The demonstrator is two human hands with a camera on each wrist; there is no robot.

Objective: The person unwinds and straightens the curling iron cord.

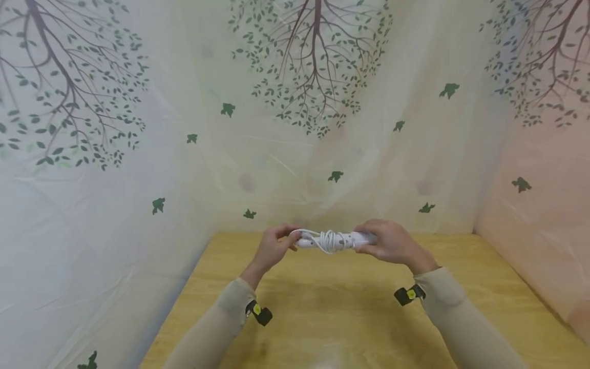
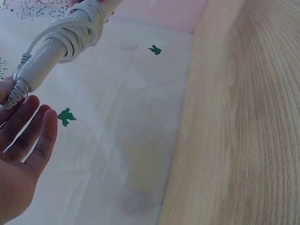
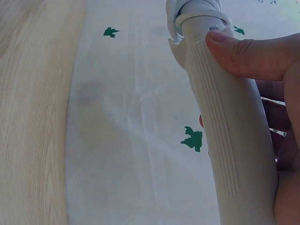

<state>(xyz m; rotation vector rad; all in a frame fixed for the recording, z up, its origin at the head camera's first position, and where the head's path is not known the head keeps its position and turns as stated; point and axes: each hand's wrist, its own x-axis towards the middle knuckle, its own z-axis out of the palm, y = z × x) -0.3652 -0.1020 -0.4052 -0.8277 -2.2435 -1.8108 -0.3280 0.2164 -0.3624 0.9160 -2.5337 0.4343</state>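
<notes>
at the far left, a pale cloth wall (image 1: 115, 225) printed with branches and leaves is seen beside a wooden table (image 1: 322, 307). above the table, the end of the white cord (image 1: 329, 242), by its ribbed sleeve, is pinched lightly by the left hand (image 1: 272, 249); its other fingers are extended and spread, and a small black camera (image 1: 262, 315) is worn at that wrist.

next, the white wand-shaped appliance (image 1: 366, 238), possibly a hair styler, is held up level between the hands, well clear of the tabletop. the cord is wound in several loops around its narrower middle. its broader end, where a ribbed panel (image 3: 218, 122) is shown by the right wrist view, is firmly gripped by the right hand (image 1: 389, 243), with the thumb laid along the body and the fingers closed behind it.

at the far right, a pink cloth wall (image 1: 539, 246) is seen.

the step in hand is judged to be the handling of the wrapped cord. for the next move, a steady right grip would be called for while the cord's end is guided by the left fingertips, so that the loops are not snagged.
</notes>
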